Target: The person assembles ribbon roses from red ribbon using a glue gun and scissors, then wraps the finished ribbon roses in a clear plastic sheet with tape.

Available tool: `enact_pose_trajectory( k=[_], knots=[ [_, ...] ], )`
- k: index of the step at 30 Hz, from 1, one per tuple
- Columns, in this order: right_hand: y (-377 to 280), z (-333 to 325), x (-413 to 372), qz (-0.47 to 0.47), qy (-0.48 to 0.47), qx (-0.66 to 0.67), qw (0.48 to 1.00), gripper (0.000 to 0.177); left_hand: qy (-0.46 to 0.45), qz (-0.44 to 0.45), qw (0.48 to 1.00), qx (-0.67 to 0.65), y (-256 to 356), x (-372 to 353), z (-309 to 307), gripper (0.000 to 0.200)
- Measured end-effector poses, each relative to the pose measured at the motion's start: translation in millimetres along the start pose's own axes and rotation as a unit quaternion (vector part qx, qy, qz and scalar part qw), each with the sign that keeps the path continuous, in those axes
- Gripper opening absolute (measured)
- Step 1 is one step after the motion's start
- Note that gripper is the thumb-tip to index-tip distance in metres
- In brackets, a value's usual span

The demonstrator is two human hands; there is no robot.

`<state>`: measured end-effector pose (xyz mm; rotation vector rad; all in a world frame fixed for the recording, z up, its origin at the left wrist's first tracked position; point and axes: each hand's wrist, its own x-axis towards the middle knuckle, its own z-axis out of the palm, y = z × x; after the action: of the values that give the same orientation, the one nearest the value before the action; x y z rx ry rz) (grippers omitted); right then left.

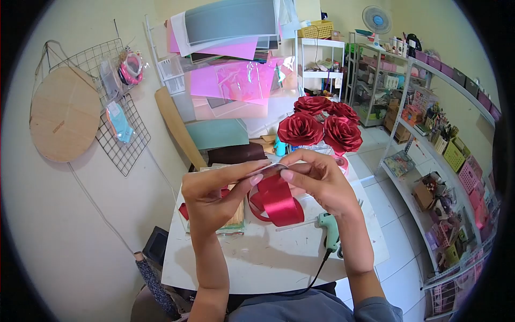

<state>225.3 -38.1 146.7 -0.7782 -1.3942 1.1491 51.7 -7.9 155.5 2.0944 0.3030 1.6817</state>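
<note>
Both my hands are raised over the white table and meet at the top of a red satin ribbon (280, 203). My left hand (212, 188) pinches the ribbon's upper end between thumb and fingers. From the other side, my right hand (324, 185) pinches the same end. A thin greyish strip shows between the fingertips; I cannot tell what it is. The rest of the ribbon hangs in a loop below the hands. Close to my right wrist lies a mint-green glue gun (330, 232). Thin wooden sticks (236, 216) in a packet lie partly behind my left hand.
A bunch of red ribbon roses (322, 126) stands at the back of the table (257, 263). The glue gun's black cord (320, 270) runs over the front edge. Wrapping sheets (230, 80) hang on a rack behind. Loaded shelves (429, 177) stand at right.
</note>
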Motion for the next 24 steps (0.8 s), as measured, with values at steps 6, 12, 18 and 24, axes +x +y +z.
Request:
enact_pose_trajectory(
  k=[6, 12, 18, 24],
  knots=[
    [-10, -6, -5, 0.067, -0.014, 0.202, 0.977, 0.027, -0.084, 0.156, 0.978, 0.115, 7, -1, 7, 0.029],
    [-12, 7, -11, 0.052, -0.024, 0.138, 0.989, 0.03, -0.166, 0.241, 0.936, 0.194, 10, -16, 3, 0.017],
    [-11, 4, -12, 0.015, -0.018, 0.094, 0.995, 0.023, -0.202, 0.242, 0.93, 0.19, 7, -16, 3, 0.02],
    [-7, 3, -11, -0.037, 0.028, -0.017, 0.999, 0.022, -0.295, 0.122, 0.94, 0.123, 18, -9, -11, 0.032]
  ],
)
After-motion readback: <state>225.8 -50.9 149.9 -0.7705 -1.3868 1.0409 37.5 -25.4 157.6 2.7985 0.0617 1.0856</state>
